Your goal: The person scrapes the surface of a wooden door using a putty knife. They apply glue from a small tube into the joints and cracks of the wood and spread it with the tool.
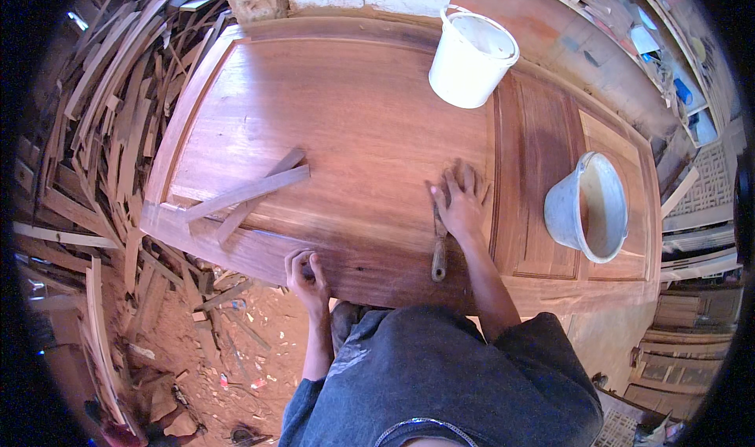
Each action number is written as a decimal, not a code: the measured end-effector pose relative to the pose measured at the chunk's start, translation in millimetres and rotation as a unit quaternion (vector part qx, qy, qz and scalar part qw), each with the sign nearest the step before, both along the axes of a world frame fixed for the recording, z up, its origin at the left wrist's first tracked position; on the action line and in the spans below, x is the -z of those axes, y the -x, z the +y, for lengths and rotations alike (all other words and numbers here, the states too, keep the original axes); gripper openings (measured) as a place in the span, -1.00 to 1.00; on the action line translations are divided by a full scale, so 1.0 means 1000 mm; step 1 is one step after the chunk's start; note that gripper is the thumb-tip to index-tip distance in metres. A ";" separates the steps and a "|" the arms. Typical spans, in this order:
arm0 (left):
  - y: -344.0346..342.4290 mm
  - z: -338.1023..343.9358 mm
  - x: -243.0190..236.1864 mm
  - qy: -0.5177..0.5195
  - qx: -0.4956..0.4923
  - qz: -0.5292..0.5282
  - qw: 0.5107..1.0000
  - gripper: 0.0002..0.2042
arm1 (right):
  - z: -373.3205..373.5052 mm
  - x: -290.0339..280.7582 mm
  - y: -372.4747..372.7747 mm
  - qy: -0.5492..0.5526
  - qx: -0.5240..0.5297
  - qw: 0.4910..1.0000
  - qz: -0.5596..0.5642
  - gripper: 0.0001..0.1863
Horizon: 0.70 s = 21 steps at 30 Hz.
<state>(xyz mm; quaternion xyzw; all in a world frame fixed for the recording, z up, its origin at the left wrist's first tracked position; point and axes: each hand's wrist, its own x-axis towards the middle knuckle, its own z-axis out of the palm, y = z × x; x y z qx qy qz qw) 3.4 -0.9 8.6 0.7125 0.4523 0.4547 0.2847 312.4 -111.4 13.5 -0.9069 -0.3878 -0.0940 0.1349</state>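
A large reddish-brown wooden door point(354, 101) with framed panels lies flat in front of me. My right hand point(460, 203) is spread on its wide panel, fingers apart and slightly blurred at the tips. Beside and partly under that hand lies a flat-bladed hand tool point(439, 260) with a worn wooden handle; its blade is mostly covered. My left hand point(307, 278) is at the door's near edge, its fingers curled. A dark spot shows inside the curl, and I cannot tell whether it is an object or shadow.
Two wood strips point(255, 191) lie crossed on the door's left part. A white bucket point(469, 66) stands at the far side, a grey bucket point(574, 211) at the right. Scrap wood point(118, 117) is heaped on the left; a cluttered shelf point(653, 46) is at the far right.
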 end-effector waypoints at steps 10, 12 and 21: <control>0.001 0.002 0.007 -0.008 -0.001 -0.004 1.000 -0.93 | -0.012 0.012 -0.009 -0.043 -0.022 0.997 0.056 -0.38; -0.001 0.000 0.004 0.002 -0.002 -0.010 1.000 -0.94 | -0.011 0.011 -0.009 -0.040 -0.015 0.997 0.065 -0.39; 0.003 0.002 0.008 -0.013 -0.010 0.019 1.000 -0.94 | -0.002 -0.008 -0.008 0.020 0.000 1.000 0.022 -0.41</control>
